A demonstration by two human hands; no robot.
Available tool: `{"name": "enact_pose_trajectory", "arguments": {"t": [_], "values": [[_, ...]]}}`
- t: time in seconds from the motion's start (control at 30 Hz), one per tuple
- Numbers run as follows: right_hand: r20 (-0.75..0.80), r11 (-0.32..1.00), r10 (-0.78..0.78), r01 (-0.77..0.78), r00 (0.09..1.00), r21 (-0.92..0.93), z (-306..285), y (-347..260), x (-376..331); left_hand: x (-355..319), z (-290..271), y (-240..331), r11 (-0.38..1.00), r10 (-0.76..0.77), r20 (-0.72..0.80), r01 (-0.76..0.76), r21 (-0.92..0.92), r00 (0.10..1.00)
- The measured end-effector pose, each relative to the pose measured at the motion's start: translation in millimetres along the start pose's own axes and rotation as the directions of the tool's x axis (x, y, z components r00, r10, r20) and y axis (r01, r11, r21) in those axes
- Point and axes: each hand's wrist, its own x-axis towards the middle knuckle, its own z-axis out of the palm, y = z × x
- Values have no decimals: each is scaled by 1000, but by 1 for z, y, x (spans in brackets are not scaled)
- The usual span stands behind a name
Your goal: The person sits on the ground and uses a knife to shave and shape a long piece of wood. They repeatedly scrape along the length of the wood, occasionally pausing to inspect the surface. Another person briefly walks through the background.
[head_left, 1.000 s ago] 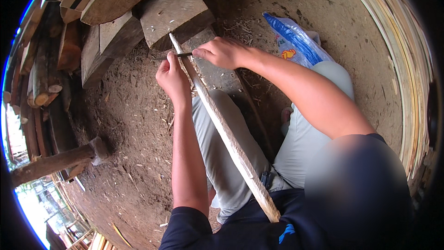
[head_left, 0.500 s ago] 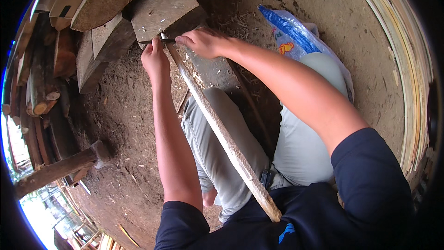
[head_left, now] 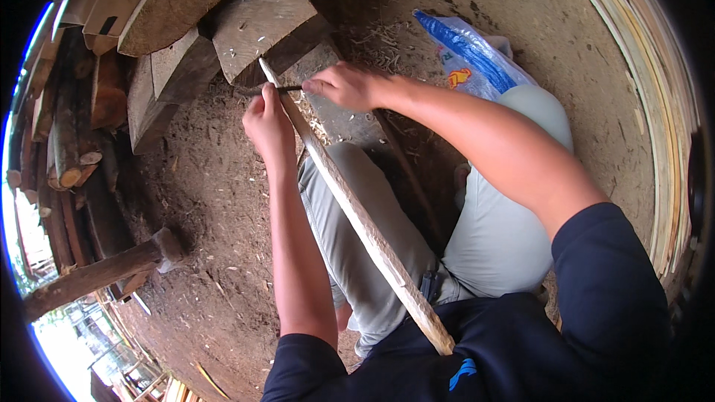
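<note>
Now the long wooden slat point(head_left: 357, 216) runs from my waist up to the chopping block point(head_left: 261, 22), lying between my hands. Both my left hand point(head_left: 268, 123) and right hand point(head_left: 346, 85) curl fingers tight around the thin dark blade point(head_left: 287, 89) crossing its upper end.

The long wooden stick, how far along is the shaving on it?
Done: pale shavings litter the ground, and the wooden stick looks pale and trimmed lower down. In hand: the left hand and right hand hold a dark blade across its far end, propped on a wooden block. How much remains can't be judged.
</note>
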Motion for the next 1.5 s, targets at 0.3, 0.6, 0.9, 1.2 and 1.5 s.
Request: {"name": "enact_pose_trajectory", "arguments": {"t": [0.3,0.6,0.9,1.2,1.5], "values": [[-48,997,-2,-1,999,-83,5,-7,-15,-15,-1,7,999,5,-73,-8,-47,997],[-131,999,-10,15,991,38,13,12,30,36,5,10,996,-54,35,56,-66,998],[-105,988,46,-30,993,153,10,13,40,65,11,-13,990,62,18,-64,128,998],[-26,998,-58,57,998,-28,3,0,-24,-30,0,5,998,57,-20,-58,-13,998],[-56,1000,15,-13,998,25,9,-9,-5,-1,5,17,971,-4,-94,26,237,996]]}}
